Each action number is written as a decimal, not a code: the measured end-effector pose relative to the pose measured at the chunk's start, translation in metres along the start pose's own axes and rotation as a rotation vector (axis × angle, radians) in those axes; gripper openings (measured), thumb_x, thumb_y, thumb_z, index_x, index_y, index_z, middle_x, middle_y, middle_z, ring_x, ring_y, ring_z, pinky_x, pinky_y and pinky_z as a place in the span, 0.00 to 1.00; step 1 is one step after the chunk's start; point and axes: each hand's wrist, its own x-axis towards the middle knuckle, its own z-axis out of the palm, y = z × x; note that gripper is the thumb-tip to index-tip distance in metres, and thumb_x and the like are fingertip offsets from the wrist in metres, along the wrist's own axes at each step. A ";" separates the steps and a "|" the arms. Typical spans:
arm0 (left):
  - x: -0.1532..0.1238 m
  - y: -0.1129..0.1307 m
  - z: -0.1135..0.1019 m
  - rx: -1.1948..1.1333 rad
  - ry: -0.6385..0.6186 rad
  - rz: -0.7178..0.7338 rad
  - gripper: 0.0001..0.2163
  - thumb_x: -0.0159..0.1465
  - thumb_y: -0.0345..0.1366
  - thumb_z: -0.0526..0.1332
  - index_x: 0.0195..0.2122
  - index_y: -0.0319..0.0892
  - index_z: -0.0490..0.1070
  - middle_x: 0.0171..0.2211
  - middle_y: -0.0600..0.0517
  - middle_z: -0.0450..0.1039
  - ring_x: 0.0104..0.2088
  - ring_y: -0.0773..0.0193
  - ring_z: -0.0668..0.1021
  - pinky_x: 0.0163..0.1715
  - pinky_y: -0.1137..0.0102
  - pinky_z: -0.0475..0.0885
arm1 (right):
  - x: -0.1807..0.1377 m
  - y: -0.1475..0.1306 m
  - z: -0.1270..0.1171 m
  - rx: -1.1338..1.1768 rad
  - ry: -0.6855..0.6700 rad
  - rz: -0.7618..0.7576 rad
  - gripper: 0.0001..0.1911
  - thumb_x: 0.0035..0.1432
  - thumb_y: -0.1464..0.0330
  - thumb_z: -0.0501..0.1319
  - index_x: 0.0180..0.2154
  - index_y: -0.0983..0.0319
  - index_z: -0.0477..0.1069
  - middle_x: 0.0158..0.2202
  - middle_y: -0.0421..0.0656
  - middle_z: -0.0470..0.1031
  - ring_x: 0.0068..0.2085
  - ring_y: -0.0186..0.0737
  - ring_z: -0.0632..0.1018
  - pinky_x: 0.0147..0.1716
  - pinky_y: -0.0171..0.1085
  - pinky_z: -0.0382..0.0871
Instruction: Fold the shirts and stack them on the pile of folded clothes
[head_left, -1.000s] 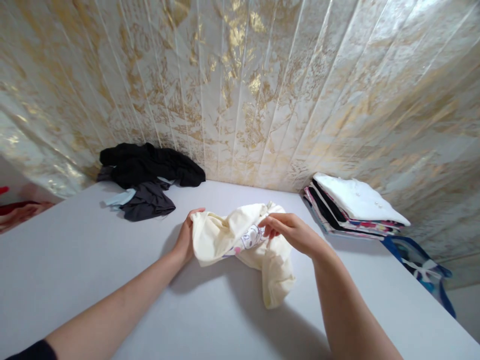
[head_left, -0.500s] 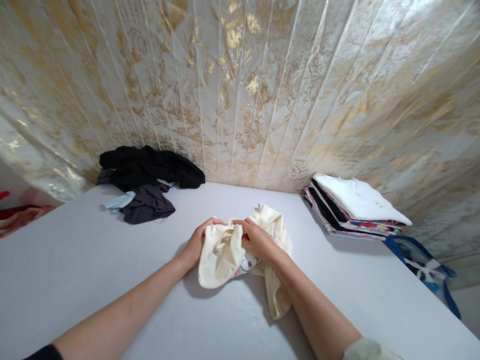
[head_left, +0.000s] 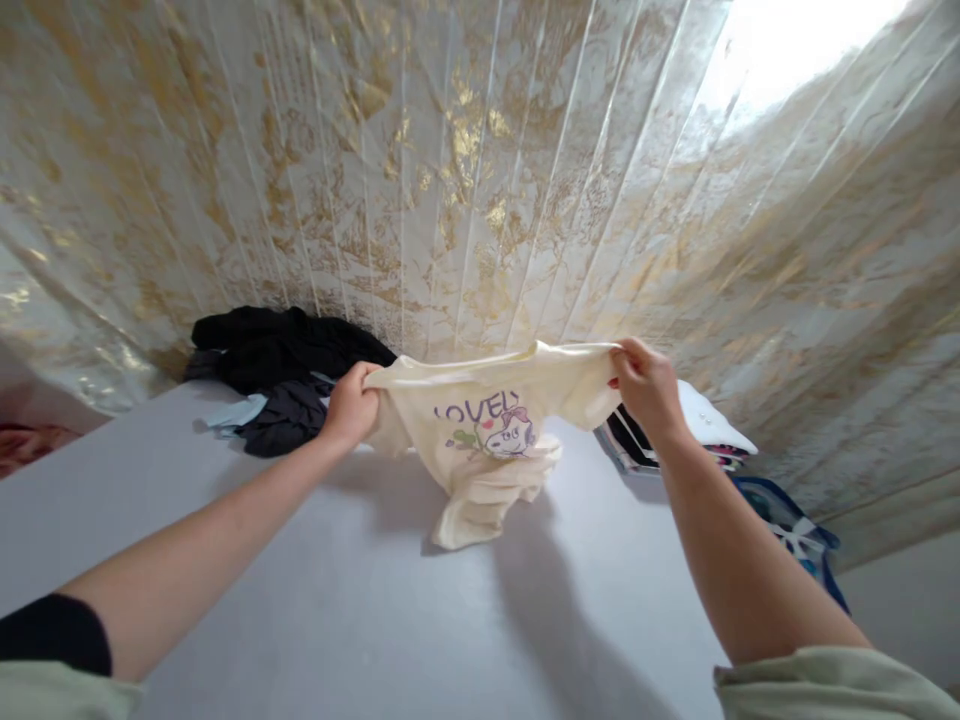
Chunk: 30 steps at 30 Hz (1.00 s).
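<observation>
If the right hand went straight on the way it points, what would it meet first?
Probably the gold-marbled wall; the right hand, gripping the cream shirt, seems above the folded stack.

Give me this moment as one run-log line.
left hand: grips cream shirt shoulder | right hand: grips other shoulder | shirt: spread, hem on table | dark clothes pile: back left | folded stack: back right

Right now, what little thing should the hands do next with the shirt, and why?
Probably lift the shirt a bit higher and shake it: the left hand and right hand hold its shoulders stretched wide, but its lower half lies crumpled on the table.
</observation>
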 end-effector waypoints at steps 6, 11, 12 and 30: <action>0.070 0.051 -0.037 0.144 0.222 0.179 0.10 0.59 0.28 0.51 0.34 0.44 0.71 0.35 0.51 0.75 0.39 0.58 0.75 0.43 0.66 0.68 | 0.044 -0.026 -0.051 -0.194 0.222 -0.089 0.12 0.59 0.65 0.52 0.32 0.63 0.72 0.18 0.34 0.63 0.23 0.32 0.66 0.26 0.32 0.58; 0.064 0.087 -0.063 0.194 0.265 0.351 0.09 0.63 0.28 0.52 0.38 0.37 0.72 0.39 0.49 0.72 0.42 0.62 0.73 0.46 0.66 0.67 | 0.034 -0.041 -0.077 0.029 0.268 -0.025 0.09 0.58 0.67 0.54 0.31 0.64 0.71 0.16 0.33 0.61 0.18 0.30 0.63 0.20 0.32 0.54; 0.059 0.093 -0.068 0.199 0.263 0.393 0.09 0.64 0.30 0.53 0.38 0.36 0.71 0.41 0.49 0.71 0.44 0.62 0.73 0.47 0.67 0.66 | 0.030 -0.045 -0.083 0.089 0.303 -0.018 0.09 0.58 0.68 0.54 0.31 0.64 0.70 0.15 0.33 0.59 0.17 0.29 0.62 0.19 0.32 0.53; 0.070 0.123 -0.017 0.145 0.135 0.554 0.26 0.62 0.27 0.57 0.61 0.37 0.53 0.61 0.40 0.62 0.60 0.54 0.66 0.58 0.60 0.62 | 0.068 -0.019 -0.031 0.319 0.246 0.087 0.13 0.52 0.70 0.57 0.40 0.67 0.71 0.31 0.44 0.74 0.30 0.35 0.75 0.31 0.35 0.69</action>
